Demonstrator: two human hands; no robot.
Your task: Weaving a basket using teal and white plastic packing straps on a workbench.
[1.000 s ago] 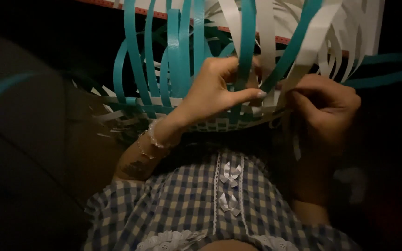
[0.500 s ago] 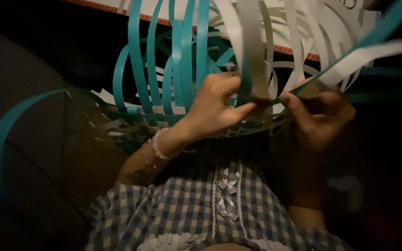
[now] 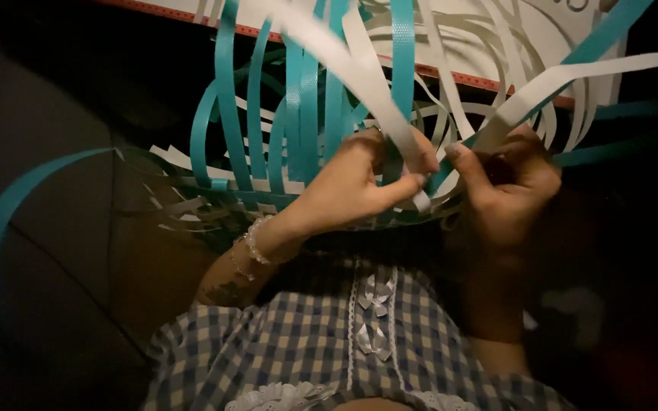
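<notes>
Now mid-weave on a basket of flat plastic strips, rim held over the lap. Woven base band (image 3: 268, 199) runs left to right under both hands, teal and white strips crossing.

Left hand (image 3: 348, 190): fingers curled shut, pinching a white strip (image 3: 359, 76) near its lower end, thumb and forefinger closed on it just above the woven edge. Beaded bracelet (image 3: 257, 243) on that wrist.

Right hand (image 3: 508, 179): closed narrow too, fingertips tucked against the strips at the rim, just beside the left thumb. Looks like it grips another white strip (image 3: 573, 80) that runs up and right, but the contact point is dark; can't confirm the pinch.

Change vs. the earlier frames: a second ago both hands sat low on the rim with the white strips hanging loose above. Half a second ago the left was lifting. The pinched white strip is now drawn diagonally across the upright teal strips (image 3: 298, 114) and the hands have closed in, nearly touching. Reads as a strip being pulled through and tightened at the rim, weave partway up, uprights free.

Loose teal strip (image 3: 9, 213) curls off to the left, untouched. White board with red edge (image 3: 496, 80) behind. Checked dress (image 3: 329, 342) below.
</notes>
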